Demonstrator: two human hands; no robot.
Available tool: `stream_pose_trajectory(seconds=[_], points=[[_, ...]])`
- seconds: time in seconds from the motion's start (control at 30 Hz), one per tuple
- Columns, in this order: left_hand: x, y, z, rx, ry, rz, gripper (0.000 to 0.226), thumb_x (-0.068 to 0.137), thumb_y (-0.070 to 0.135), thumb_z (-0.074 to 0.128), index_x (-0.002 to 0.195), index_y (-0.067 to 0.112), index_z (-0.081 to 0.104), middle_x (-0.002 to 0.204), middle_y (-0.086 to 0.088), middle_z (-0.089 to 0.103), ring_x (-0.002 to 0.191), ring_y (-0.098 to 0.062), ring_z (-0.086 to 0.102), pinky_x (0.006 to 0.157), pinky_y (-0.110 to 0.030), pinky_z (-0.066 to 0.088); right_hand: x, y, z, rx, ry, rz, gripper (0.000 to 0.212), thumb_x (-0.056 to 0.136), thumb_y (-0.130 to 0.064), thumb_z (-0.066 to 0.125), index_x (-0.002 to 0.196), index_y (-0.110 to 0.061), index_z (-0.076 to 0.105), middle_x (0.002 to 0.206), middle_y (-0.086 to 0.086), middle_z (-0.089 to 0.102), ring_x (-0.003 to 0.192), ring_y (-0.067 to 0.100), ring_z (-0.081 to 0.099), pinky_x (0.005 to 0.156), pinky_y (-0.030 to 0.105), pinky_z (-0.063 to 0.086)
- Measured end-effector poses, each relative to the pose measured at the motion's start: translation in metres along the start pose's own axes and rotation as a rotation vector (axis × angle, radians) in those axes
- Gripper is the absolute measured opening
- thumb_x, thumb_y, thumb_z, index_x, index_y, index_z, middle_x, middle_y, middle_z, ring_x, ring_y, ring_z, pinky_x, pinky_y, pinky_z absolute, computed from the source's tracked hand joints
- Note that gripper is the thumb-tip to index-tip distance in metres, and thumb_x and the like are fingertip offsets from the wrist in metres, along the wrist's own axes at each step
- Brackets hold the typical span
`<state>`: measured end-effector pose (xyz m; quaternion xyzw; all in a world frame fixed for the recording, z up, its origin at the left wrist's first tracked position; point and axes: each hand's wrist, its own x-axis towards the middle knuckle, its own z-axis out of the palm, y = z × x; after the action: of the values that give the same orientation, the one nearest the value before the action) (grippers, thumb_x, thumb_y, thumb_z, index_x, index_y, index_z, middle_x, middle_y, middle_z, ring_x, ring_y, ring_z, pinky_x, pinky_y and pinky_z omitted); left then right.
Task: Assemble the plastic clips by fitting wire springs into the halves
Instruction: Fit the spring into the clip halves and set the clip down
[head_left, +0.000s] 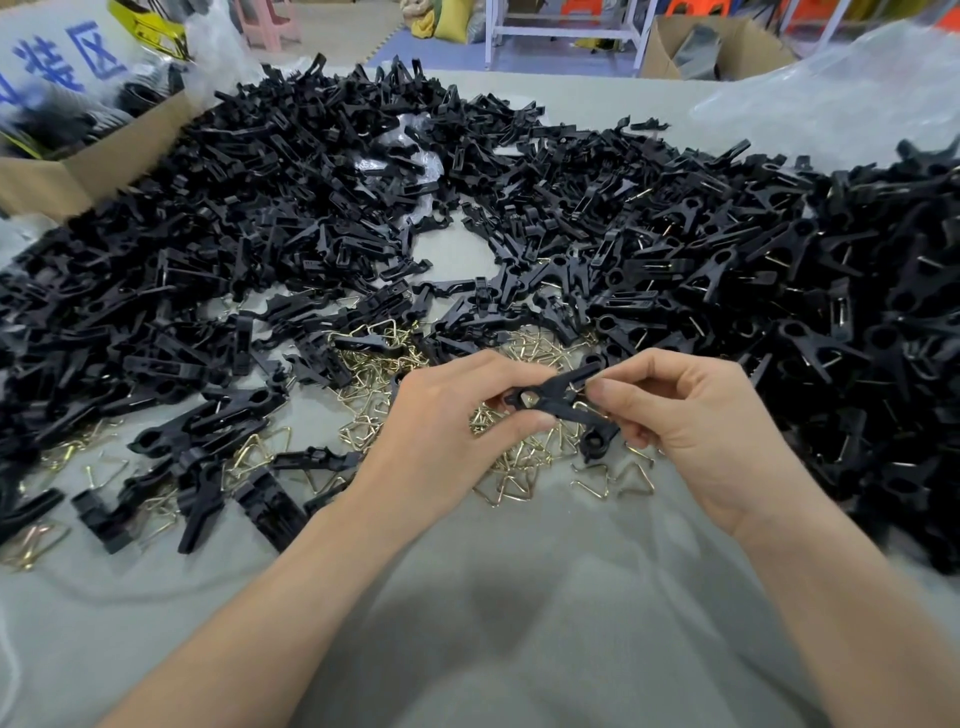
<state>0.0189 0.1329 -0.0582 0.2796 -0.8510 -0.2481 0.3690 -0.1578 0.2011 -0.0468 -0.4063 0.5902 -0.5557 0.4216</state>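
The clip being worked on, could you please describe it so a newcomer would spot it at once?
On the grey table, find the brass wire springs in front of the black heap. Above them the left hand and right hand pinch one black clip. It alone is held; all others lie loose.

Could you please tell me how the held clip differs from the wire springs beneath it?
The clip is black, chunky plastic; the wire springs are thin, gold-coloured triangles. The clip is pinched between left hand and right hand; the wire springs lie loose on the grey cloth.
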Motion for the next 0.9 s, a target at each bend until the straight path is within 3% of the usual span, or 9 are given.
stream_pose_trajectory(seconds=[0.3, 0.57, 0.73, 0.9], points=[[0.0007, -0.0012, 0.0006, 0.067, -0.038, 0.025, 0.029, 0.076, 0.013, 0.078, 0.104, 0.011, 0.072, 0.088, 0.005, 0.07, 0.079, -0.003, 0.06, 0.078, -0.005, 0.042, -0.0009, -0.0011, 0.0037, -0.05, 0.032, -0.018, 0.012, 0.075, -0.001, 0.074, 0.068, -0.009, 0.069, 0.052, -0.002, 0.062, 0.043, 0.0, 0.046, 0.046, 0.011, 0.038], [-0.0003, -0.0009, 0.002, 0.046, -0.027, -0.009, 0.029, 0.074, 0.016, 0.08, 0.102, 0.015, 0.074, 0.084, 0.005, 0.072, 0.076, -0.005, 0.061, 0.073, -0.013, 0.047, -0.0012, 0.007, 0.0096, -0.119, 0.147, -0.046, 0.016, 0.076, -0.006, 0.076, 0.066, -0.015, 0.069, 0.056, 0.003, 0.065, 0.045, 0.004, 0.05, 0.047, 0.014, 0.04], [-0.0012, -0.002, 0.0028, 0.058, -0.013, 0.01, 0.028, 0.073, 0.013, 0.08, 0.101, 0.011, 0.074, 0.084, 0.009, 0.069, 0.077, 0.0, 0.058, 0.075, -0.002, 0.041, -0.0034, 0.006, 0.0104, -0.186, 0.098, -0.032, 0.018, 0.076, -0.008, 0.076, 0.063, -0.015, 0.067, 0.049, -0.003, 0.06, 0.041, 0.004, 0.047, 0.044, 0.013, 0.039], [-0.0019, -0.0026, 0.0031, 0.031, -0.019, 0.024, 0.027, 0.074, 0.014, 0.079, 0.1, 0.011, 0.074, 0.085, 0.004, 0.071, 0.076, -0.004, 0.061, 0.075, -0.005, 0.043, -0.0034, 0.0017, 0.005, -0.076, 0.039, 0.037, 0.014, 0.072, -0.01, 0.078, 0.06, -0.013, 0.07, 0.049, 0.0, 0.057, 0.042, 0.006, 0.046, 0.043, 0.012, 0.036]])
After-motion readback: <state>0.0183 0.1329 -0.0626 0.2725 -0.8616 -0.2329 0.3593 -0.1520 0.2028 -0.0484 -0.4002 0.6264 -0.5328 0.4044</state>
